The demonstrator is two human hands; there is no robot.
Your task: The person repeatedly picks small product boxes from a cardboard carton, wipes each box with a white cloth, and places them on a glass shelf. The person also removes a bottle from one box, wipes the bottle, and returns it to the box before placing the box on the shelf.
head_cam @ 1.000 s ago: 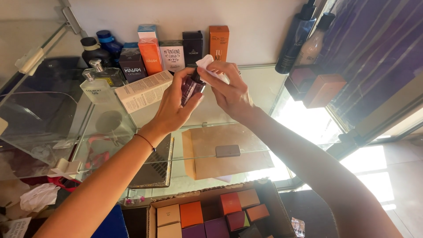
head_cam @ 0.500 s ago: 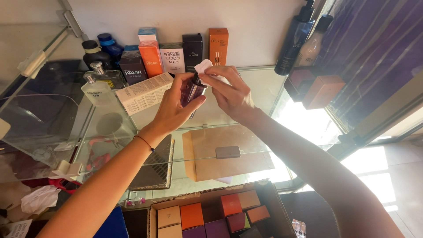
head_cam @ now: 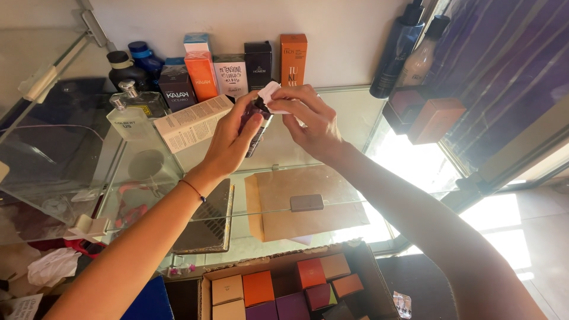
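Up above a glass shelf (head_cam: pixel 349 118), the left hand (head_cam: pixel 228 139) wraps its fingers and thumb around a small dark bottle (head_cam: pixel 256 127), narrow and glossy, held tilted with its top end toward the wall. The right hand (head_cam: pixel 308 121) comes in from the opposite side, its fingers pinched on a small white cloth (head_cam: pixel 269 95), soft and folded, pressed against the bottle's upper end; both hands touch there. Both forearms rise from below, the left one wearing a thin cord bracelet (head_cam: pixel 194 189) at the wrist. Just left of the left hand lies one long pale cardboard box (head_cam: pixel 192 123) on its side, and beyond it stand two clear glass bottles (head_cam: pixel 133 115) with silver caps. Behind the hands, against the wall, a row of five upright cartons (head_cam: pixel 237 68) shows orange, white, black and dark faces. Right of the right hand, two tall dark pump bottles (head_cam: pixel 409 50) lean. Beneath the hands, under the glass, lie a flat brown paper envelope (head_cam: pixel 296 204) and an open cardboard tray (head_cam: pixel 284 290) of small coloured boxes.
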